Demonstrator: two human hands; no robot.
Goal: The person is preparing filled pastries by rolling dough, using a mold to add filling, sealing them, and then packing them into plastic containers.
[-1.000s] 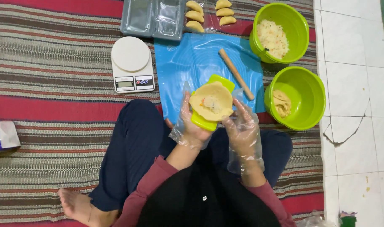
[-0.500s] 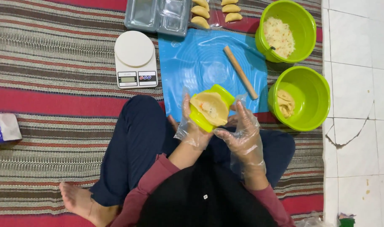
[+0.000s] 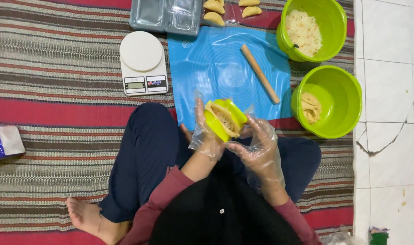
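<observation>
I sit cross-legged on a striped mat, both hands in clear plastic gloves. My left hand holds a lime-green hinged pastry mould, half folded, with a round of dough and filling inside it. My right hand touches the mould's right half from below, fingers curled against it. Beyond the mould lies a blue rolling mat with a wooden rolling pin on it.
A white kitchen scale stands left of the blue mat. A grey tray and several shaped pastries lie at the top. One green bowl holds filling, another holds dough. A packet lies far left. White floor tiles run along the right.
The mould lay open and flat in my left hand with the dough spread out; now it is folded partway shut, with my right hand pressing its right half.
</observation>
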